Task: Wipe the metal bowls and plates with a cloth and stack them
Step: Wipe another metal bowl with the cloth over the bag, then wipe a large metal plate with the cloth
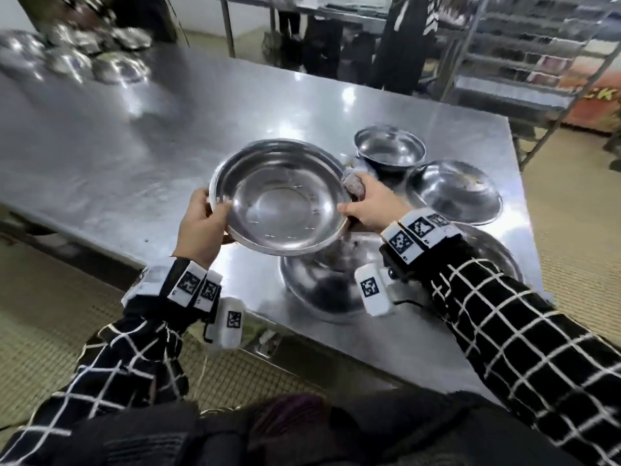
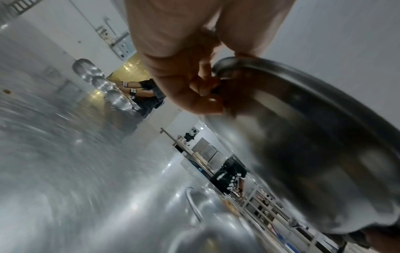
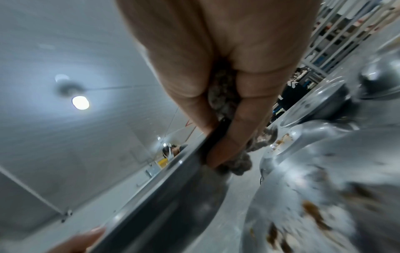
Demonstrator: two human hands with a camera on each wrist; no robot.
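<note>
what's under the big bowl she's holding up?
An upturned metal bowl sits on the table below the held bowl. Its far side and anything beneath it are covered.

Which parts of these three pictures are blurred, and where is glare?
Head view: the round metal bowl is sharp; the far bowl pile is smeared; glare spots lie on the steel table. Left wrist view: table and bowl underside are motion-blurred. Right wrist view: a ceiling lamp flares; the soiled bowls are blurred.

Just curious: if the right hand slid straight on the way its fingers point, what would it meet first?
Probably the small bowl beyond the right hand, which grips the cloth and held bowl; depth is unclear.
</note>
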